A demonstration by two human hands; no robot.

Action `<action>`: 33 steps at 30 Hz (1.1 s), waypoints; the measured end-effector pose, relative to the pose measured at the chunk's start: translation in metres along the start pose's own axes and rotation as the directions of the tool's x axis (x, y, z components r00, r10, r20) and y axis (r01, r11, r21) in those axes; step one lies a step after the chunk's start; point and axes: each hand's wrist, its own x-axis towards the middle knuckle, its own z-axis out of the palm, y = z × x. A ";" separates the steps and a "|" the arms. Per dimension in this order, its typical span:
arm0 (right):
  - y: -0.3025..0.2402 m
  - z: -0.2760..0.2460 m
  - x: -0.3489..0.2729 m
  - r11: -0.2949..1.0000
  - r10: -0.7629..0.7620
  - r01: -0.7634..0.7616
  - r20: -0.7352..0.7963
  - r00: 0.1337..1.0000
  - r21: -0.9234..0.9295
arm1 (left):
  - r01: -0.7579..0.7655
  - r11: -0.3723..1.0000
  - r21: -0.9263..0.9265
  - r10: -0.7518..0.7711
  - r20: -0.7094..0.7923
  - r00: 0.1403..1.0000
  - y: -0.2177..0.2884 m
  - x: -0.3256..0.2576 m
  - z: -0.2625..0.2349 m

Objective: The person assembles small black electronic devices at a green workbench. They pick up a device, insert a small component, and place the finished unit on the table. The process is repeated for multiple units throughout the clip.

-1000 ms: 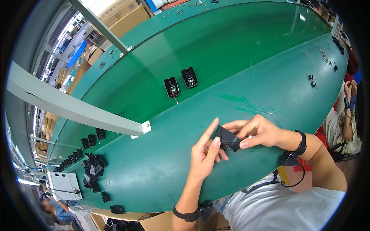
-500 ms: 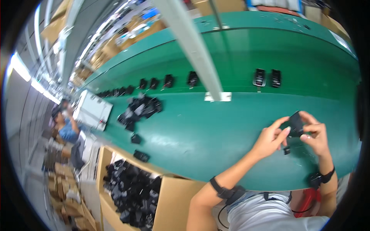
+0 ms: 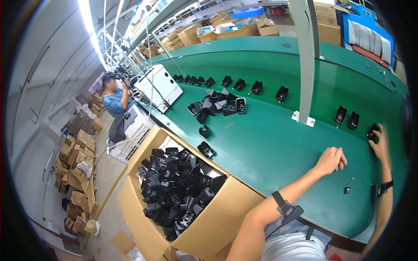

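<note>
Head view. The left hand (image 3: pixel 331 160) rests on the green counter (image 3: pixel 270 139), fingers curled loosely under, gripping nothing. The right hand (image 3: pixel 379 143) lies far out at the right edge of the picture, fingers laid over a small black part (image 3: pixel 372 132) on the counter; whether it is gripping the part or merely touching it cannot be told. Two like black parts (image 3: pixel 346 116) stand side by side just beyond, near the foot of a grey upright post (image 3: pixel 305 61). A small loose black piece with a thin wire (image 3: pixel 347 188) lies on the counter between the two forearms.

Packages: an open brown cardboard box (image 3: pixel 209 222) stands against the near counter edge at the person's left, filled with black housings (image 3: pixel 174 187). A heap of the same parts (image 3: pixel 217 105) sits mid-counter, with a row of single ones behind it. A white machine case (image 3: pixel 160 87) stands at the far left of the counter. Brown cartons (image 3: pixel 204 32) are stacked beyond, and flattened cardboard (image 3: pixel 78 174) litters the floor.

Open room: bare green surface lies between the heap and the left hand.
</note>
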 end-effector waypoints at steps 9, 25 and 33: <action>-0.126 -0.079 -0.111 0.861 -0.096 -0.066 0.289 0.953 0.505 | 0.110 0.885 0.452 0.018 -0.269 0.963 0.084 -0.033 -0.118; -0.161 -0.075 -0.156 0.862 -0.168 -0.002 0.289 0.942 0.508 | 0.867 -0.014 0.498 -0.262 -0.839 0.477 0.032 -0.204 -0.389; -0.162 -0.067 -0.162 0.853 -0.171 0.048 0.191 0.967 0.520 | 0.685 0.057 0.726 -0.194 -0.665 0.721 0.012 -0.186 -0.386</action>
